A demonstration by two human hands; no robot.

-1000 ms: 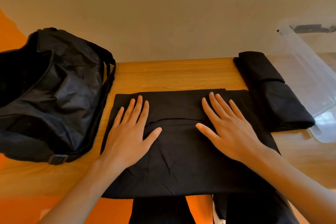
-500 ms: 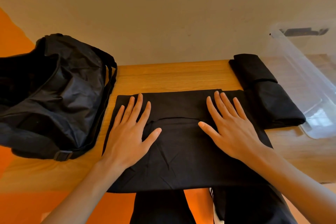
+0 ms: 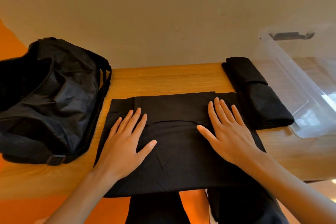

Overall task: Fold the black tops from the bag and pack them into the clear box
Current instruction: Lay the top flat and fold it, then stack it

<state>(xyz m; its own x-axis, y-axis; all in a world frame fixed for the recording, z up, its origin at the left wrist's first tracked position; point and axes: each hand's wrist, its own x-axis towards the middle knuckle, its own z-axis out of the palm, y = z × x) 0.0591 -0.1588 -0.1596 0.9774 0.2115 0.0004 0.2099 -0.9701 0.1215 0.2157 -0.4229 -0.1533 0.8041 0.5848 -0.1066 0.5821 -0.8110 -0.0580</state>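
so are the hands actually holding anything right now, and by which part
Nothing is gripped. The left hand and right hand both lie flat, fingers straight, resting on the black top spread on the table.

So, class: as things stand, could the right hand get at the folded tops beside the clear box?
Probably yes. The right hand lies flat on the spread top, and the folded tops sit close on its right side with nothing between them.

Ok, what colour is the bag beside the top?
Black, slightly shiny; the bag shows best in the head view.
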